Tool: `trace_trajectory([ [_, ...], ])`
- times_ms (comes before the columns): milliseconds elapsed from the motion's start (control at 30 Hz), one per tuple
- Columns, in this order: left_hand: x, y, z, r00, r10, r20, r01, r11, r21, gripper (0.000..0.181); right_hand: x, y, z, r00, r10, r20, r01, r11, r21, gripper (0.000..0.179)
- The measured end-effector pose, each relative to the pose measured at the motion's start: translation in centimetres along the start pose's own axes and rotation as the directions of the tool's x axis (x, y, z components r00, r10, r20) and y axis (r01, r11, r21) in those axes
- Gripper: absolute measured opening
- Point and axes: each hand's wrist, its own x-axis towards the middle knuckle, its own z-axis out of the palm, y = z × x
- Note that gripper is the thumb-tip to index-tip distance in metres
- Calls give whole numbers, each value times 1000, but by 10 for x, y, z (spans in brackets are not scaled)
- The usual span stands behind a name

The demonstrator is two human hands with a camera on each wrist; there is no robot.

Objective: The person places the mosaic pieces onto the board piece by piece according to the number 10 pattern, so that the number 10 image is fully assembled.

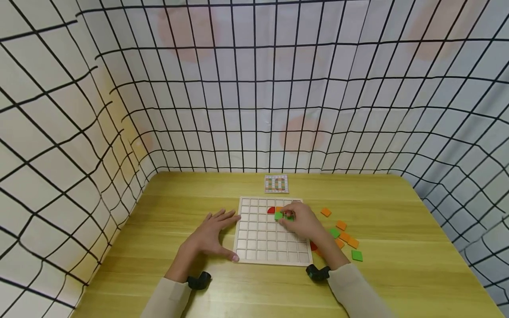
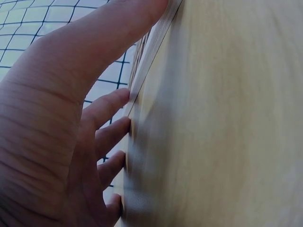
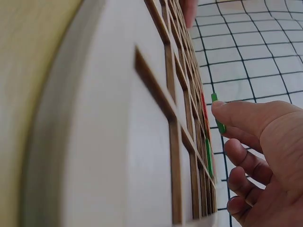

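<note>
Gridded board [image 1: 262, 243]: laid on the table [image 1: 397, 221].
Left hand [image 1: 208, 236]: spread wide, set against the board's left edge.
Right hand [image 1: 304, 222]: held over the board.
Green tile [image 3: 220, 126]: pinched narrowly between right thumb and finger, above the grid.

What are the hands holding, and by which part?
The right hand pinches a green tile near its edge on the palm side; the left hand only touches the board.
</note>
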Motion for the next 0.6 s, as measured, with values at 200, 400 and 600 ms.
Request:
trace_trajectory([
  [200,0,2,-1,1000,-10,3,10,1000,6,124,4,-6,6,1000,-20,-4,20,999,-25,21],
  [400,1,2,-1,1000,-18,11,18,1000,11,124,7,-7,11,999,-34,21,35,999,-37,24],
  [600,0,2,0,1000,-15,10,15,1000,-5,124,8,-9,15,1000,-25,19,26,998,-52,24],
])
